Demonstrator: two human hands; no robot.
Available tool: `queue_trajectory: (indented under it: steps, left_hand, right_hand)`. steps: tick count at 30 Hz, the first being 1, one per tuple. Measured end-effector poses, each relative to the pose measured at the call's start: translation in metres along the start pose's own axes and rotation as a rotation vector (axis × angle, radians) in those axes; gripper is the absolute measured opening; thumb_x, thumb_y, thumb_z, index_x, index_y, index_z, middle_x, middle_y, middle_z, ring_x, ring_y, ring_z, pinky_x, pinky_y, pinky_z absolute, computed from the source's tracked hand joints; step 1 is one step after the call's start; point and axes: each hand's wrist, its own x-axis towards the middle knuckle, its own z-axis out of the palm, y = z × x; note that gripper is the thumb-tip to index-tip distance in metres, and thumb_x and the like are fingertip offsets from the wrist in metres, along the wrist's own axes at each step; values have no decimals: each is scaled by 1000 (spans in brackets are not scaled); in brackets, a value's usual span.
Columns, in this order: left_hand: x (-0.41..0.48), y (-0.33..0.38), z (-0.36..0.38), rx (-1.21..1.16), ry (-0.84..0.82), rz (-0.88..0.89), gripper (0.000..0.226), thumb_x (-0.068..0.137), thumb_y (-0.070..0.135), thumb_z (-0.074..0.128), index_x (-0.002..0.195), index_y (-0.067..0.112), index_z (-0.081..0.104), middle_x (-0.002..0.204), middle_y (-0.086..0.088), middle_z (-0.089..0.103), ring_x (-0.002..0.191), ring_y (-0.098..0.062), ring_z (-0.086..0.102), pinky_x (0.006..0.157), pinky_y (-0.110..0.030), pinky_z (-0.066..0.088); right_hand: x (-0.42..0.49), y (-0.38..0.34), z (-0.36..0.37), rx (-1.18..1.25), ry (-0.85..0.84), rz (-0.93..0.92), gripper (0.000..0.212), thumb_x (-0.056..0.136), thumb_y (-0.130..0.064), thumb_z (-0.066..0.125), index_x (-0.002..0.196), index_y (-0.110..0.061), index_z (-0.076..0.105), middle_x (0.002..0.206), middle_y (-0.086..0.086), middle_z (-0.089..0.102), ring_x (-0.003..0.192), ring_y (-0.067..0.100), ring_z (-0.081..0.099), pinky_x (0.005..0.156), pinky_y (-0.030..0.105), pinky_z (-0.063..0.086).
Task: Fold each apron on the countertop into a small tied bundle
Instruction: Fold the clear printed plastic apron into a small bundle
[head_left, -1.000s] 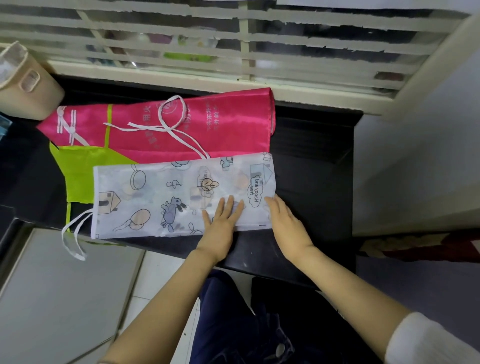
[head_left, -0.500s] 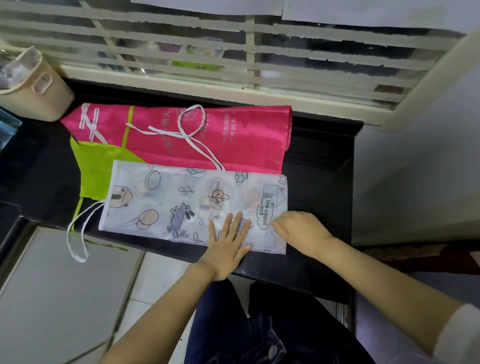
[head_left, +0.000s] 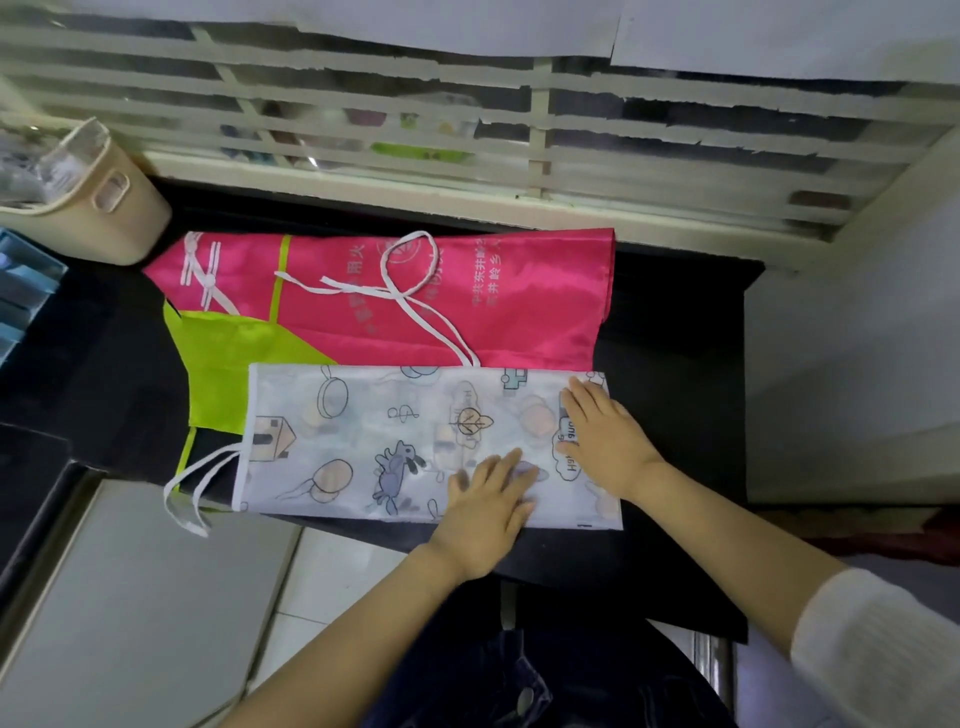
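Pressing white apron (head_left: 363, 441) flat at counter (head_left: 675, 405) front edge with left hand (head_left: 488, 512) and right hand (head_left: 608, 441), fingers straight, gripping nothing. Folded only to a long strip; not yet rolled, not tied. Same for pink apron (head_left: 415, 301) behind. Judged early.

Soft daylight through the slatted window (head_left: 467, 119), glare top right, wide-angle bending at edges, slight motion blur.

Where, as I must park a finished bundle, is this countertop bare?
Bare countertop lies right of the pink apron and printed apron, and left of them near the beige bin. The middle is crowded: aprons, left hand, right hand.
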Motion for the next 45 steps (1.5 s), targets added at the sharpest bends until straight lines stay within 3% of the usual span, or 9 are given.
queue_trajectory:
  steps: [4, 10, 17, 24, 30, 33, 37, 41, 45]
  left_hand:
    - [12, -29, -34, -192, 262, 1, 46, 95, 14, 46, 140, 18, 40, 141, -7, 35, 128, -25, 38, 100, -33, 30]
    - [42, -79, -79, 128, 385, -157, 58, 85, 17, 53, 139, 19, 34, 150, -3, 25, 136, -21, 23, 103, -37, 22]
    - [47, -102, -74, -31, 302, -197, 72, 90, 18, 59, 149, 16, 18, 154, -14, 15, 140, -30, 21, 110, -43, 27]
    - [44, -109, -56, 185, 206, -93, 90, 52, 5, 89, 133, 6, 49, 147, -17, 37, 134, -43, 35, 102, -59, 35]
    - [39, -113, -49, 189, 465, -80, 50, 68, 19, 83, 116, 16, 66, 92, -12, 57, 86, -28, 51, 72, -42, 54]
    - [36, -109, -57, 134, 403, -77, 45, 82, 15, 69, 126, 13, 57, 100, -11, 54, 92, -30, 55, 85, -43, 46]
    - [30, -97, -76, -193, 517, -97, 36, 78, -9, 50, 112, 3, 51, 103, -13, 50, 89, -30, 51, 78, -44, 45]
    - [26, -72, -96, -154, 735, 42, 41, 65, -12, 57, 102, 5, 53, 102, -15, 53, 91, -25, 45, 79, -33, 37]
    - [32, -59, -91, 56, 361, -51, 50, 87, 4, 52, 135, 7, 39, 137, -14, 45, 134, -25, 30, 114, -34, 12]
  right_hand:
    - [10, -10, -11, 84, 52, 68, 56, 99, -33, 42, 144, -6, 23, 150, 13, 24, 137, 27, 25, 109, 33, 29]
    - [41, -31, -42, 402, 207, 27, 39, 92, -2, 44, 130, -8, 45, 124, 9, 47, 110, 23, 49, 81, 30, 41]
    - [84, -76, -80, 530, 154, 41, 29, 99, -24, 44, 123, -8, 52, 122, 10, 47, 110, 29, 53, 82, 39, 42]
    - [111, -84, -85, 487, -10, 150, 36, 96, -33, 51, 117, -4, 57, 122, 14, 48, 110, 33, 54, 90, 40, 45]
    - [111, -81, -89, 792, 130, 101, 9, 95, -17, 51, 89, -10, 52, 93, 9, 52, 81, 26, 52, 67, 33, 38]
    - [100, -77, -99, 1006, 278, 73, 25, 93, -15, 55, 72, -20, 44, 69, -5, 47, 60, 13, 42, 57, 29, 31]
    - [76, -70, -100, 728, 315, -109, 8, 93, -15, 54, 94, -8, 57, 88, 1, 54, 85, 22, 50, 69, 33, 34]
    - [58, -71, -77, 411, 217, -295, 27, 93, -11, 48, 119, -8, 52, 121, 5, 48, 113, 22, 41, 93, 31, 33]
    - [50, -69, -57, 247, 68, -371, 42, 96, -10, 41, 137, -9, 39, 146, 5, 33, 139, 23, 21, 113, 32, 16]
